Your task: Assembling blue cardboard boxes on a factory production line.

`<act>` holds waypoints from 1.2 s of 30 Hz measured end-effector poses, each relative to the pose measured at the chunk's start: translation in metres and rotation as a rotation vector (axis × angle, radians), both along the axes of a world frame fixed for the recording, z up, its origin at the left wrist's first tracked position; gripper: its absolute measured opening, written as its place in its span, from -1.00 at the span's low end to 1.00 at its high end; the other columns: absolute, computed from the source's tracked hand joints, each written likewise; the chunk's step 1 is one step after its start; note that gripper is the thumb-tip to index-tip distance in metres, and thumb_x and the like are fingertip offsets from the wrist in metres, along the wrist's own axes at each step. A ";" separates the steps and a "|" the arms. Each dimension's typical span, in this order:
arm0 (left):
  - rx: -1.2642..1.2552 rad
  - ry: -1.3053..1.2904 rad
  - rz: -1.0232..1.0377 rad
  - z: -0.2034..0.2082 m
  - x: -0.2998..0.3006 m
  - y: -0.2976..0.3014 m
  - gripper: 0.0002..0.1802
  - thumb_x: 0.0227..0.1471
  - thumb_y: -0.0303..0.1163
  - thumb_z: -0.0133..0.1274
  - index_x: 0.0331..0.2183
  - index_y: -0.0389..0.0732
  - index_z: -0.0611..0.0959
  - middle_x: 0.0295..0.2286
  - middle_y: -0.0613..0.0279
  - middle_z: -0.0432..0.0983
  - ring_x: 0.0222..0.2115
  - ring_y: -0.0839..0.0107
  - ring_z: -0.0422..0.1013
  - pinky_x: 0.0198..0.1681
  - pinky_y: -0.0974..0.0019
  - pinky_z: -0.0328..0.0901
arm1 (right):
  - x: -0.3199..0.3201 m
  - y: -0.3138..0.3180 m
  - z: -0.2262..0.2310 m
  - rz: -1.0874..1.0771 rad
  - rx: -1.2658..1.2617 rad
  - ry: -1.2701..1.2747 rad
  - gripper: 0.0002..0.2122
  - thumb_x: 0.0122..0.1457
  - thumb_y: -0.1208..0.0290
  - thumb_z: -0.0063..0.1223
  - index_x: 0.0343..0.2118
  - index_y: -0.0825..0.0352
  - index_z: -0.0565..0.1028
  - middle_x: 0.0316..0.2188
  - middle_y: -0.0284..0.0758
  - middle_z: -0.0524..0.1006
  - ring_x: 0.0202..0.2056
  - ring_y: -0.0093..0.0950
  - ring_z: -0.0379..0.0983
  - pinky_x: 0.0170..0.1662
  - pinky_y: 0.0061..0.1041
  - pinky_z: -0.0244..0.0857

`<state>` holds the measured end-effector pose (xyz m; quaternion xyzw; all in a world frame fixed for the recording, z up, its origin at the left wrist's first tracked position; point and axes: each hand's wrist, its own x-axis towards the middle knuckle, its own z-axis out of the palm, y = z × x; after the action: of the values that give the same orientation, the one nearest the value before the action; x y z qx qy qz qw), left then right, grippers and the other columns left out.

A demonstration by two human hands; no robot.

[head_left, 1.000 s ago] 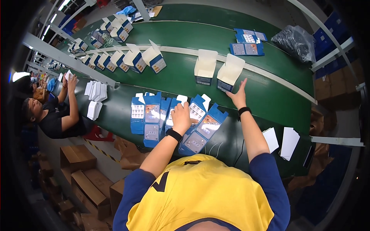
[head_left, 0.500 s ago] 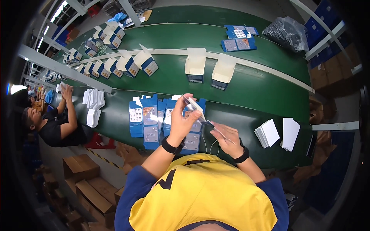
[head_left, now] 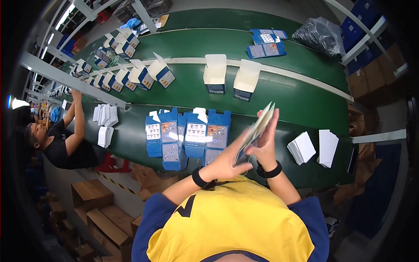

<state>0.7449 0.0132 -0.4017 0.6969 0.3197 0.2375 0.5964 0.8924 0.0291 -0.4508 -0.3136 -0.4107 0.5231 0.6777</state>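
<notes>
Between my palms stands a thin folded carton (head_left: 256, 129), pale cream along its upper edges and darker near its lower end. My left hand (head_left: 230, 158) presses on its left face with the fingers pointing up and right, the thumb off to the lower side. On the other face lies my right hand (head_left: 267, 146), its fingers stretched upward along the carton. The carton's printed faces are mostly hidden by my hands. Just left of my hands, flattened blue printed cartons (head_left: 217, 131) lie on the green bench in two overlapping piles.
Two stacks of white cards (head_left: 302, 148) lie at the right. Two open boxes (head_left: 214, 75) stand on the green conveyor (head_left: 288, 94), with a row of open boxes (head_left: 140, 77) farther left. A co-worker (head_left: 61, 139) is at the left, by more white stacks (head_left: 105, 115).
My left hand has moved down and right, and my right hand has turned upward. The carton, earlier gripped at its two ends, now stands between both palms, farther right.
</notes>
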 end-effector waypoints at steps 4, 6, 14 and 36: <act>0.133 0.106 0.205 0.003 -0.019 0.017 0.05 -0.25 -0.29 0.24 0.17 -0.22 -0.04 0.11 -0.10 -0.01 0.11 0.01 0.03 0.18 0.11 -0.14 | 0.022 -0.008 0.022 0.164 0.004 0.011 0.19 -0.45 0.10 0.46 0.22 0.31 -0.17 0.19 -0.14 -0.02 0.17 -0.33 -0.01 0.17 -0.36 -0.13; 0.473 0.211 0.188 0.004 -0.022 0.024 0.02 -0.28 -0.37 0.25 0.15 -0.21 0.01 0.07 -0.09 0.03 0.10 -0.01 0.05 0.17 -0.01 -0.13 | 0.032 -0.010 0.028 0.244 0.019 0.005 0.18 -0.44 0.11 0.46 0.22 0.31 -0.16 0.18 -0.14 0.00 0.16 -0.34 0.00 0.17 -0.36 -0.13; 0.796 0.025 0.188 -0.001 -0.006 0.018 -0.09 -0.37 -0.46 0.27 0.06 0.03 0.21 -0.05 -0.08 0.14 0.01 -0.08 0.13 0.14 -0.15 -0.09 | 0.031 -0.017 0.028 0.157 -0.070 -0.238 -0.07 -0.21 0.20 0.34 0.20 0.32 -0.02 0.13 -0.15 0.14 0.12 -0.36 0.09 0.14 -0.41 -0.05; 0.633 -0.090 0.210 0.012 0.001 0.021 -0.16 -0.54 -0.27 0.40 -0.10 0.00 0.36 -0.08 -0.07 0.18 -0.11 -0.06 0.22 -0.02 0.01 0.16 | 0.037 -0.011 0.033 0.155 0.261 -0.201 -0.60 -0.01 0.45 0.16 -0.06 0.27 0.37 -0.04 -0.14 0.34 -0.03 -0.35 0.29 0.01 -0.41 0.18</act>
<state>0.7461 0.0337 -0.3900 0.7996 0.2734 0.4156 0.3365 0.9291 0.0178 -0.4180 -0.2412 -0.5638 0.4819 0.6259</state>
